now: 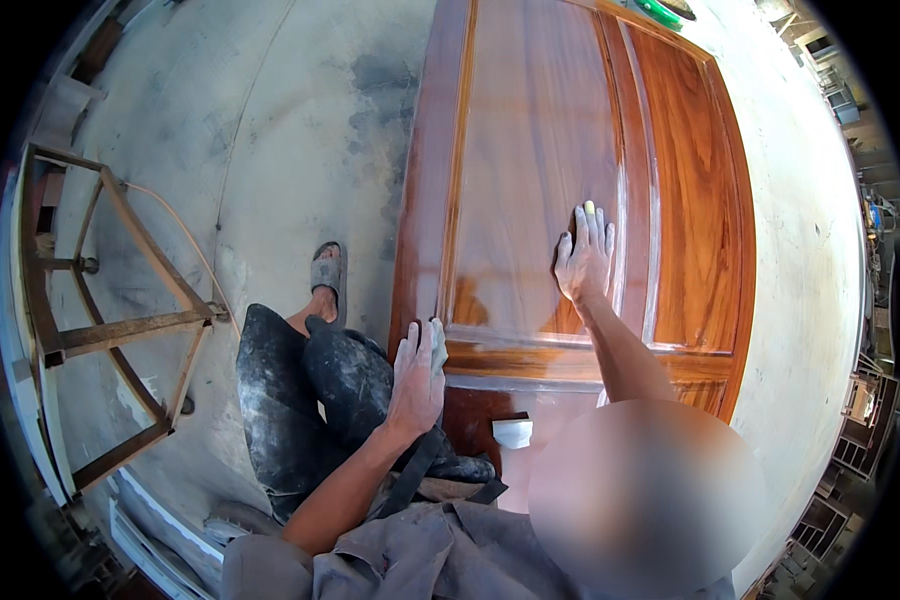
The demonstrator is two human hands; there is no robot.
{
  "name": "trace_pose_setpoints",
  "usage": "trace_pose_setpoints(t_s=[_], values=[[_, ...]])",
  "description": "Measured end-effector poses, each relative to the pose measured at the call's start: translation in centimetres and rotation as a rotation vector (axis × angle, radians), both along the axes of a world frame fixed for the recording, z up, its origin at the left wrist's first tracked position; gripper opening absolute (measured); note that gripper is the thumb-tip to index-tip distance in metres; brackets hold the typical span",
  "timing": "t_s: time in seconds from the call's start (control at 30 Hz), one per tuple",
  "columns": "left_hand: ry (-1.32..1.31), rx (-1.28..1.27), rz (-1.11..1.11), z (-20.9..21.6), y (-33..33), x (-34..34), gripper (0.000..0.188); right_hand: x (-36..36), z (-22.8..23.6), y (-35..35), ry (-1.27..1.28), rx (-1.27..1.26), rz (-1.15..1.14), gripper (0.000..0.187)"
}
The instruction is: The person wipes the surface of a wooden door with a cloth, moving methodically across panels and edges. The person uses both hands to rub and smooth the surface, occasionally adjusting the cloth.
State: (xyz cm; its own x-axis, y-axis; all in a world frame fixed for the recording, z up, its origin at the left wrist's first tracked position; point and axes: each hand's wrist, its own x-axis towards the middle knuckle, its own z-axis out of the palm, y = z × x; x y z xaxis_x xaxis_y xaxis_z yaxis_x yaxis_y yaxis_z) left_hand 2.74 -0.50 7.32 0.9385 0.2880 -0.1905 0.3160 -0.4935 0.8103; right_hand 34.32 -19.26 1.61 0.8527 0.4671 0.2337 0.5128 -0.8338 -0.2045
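Observation:
A large glossy reddish-brown wooden door (532, 150) with framed panels lies flat before me, whitish dust filming much of its left part. My left hand (416, 385) is at the door's left edge, closed around a folded pale piece of sandpaper (438, 345) pressed to the frame. Farther in, my right hand (585, 262) lies flat on the middle panel near its right moulding, fingers stretched out and dusty, with yellow wrapping on one fingertip. Nearer to me, another folded sandpaper piece (512, 432), white with a dark edge, rests on the door.
A wooden frame stand (120, 330) is on the concrete floor (300, 130) at left, with a thin cord beside it. My sandaled foot (326, 275) is left of the door. A green round container (662, 12) sits beyond the far end. A blurred round patch hides the near right part.

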Motion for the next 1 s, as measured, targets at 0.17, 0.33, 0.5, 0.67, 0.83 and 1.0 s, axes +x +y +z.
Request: trace_pose_setpoints(t_s=[0.17, 0.33, 0.5, 0.67, 0.83, 1.0], values=[[0.102, 0.117, -0.029, 0.4, 0.1, 1.9, 0.069, 0.2, -0.6, 0.7, 0.042, 0.023, 0.002, 0.056], [0.156, 0.218, -0.042, -0.6, -1.4, 3.1, 0.072, 0.5, -0.4, 0.3, -0.013, 0.039, -0.002, 0.054], [0.082, 0.376, -0.109, -1.3, 0.1, 4.5, 0.072, 0.8, -0.8, 0.4, -0.022, 0.053, 0.002, 0.053], [0.114, 0.346, -0.061, -1.5, -2.1, 2.7, 0.067, 1.4, -1.1, -0.1, -0.071, 0.077, -0.011, 0.052], [0.1, 0.352, -0.111, -1.5, 0.5, 4.9, 0.069, 0.7, -0.9, 0.6, -0.041, 0.046, 0.008, 0.052], [0.124, 0.339, -0.08, -1.4, -0.7, 3.9, 0.07, 0.7, -1.1, 0.2, -0.073, 0.051, -0.001, 0.052]])
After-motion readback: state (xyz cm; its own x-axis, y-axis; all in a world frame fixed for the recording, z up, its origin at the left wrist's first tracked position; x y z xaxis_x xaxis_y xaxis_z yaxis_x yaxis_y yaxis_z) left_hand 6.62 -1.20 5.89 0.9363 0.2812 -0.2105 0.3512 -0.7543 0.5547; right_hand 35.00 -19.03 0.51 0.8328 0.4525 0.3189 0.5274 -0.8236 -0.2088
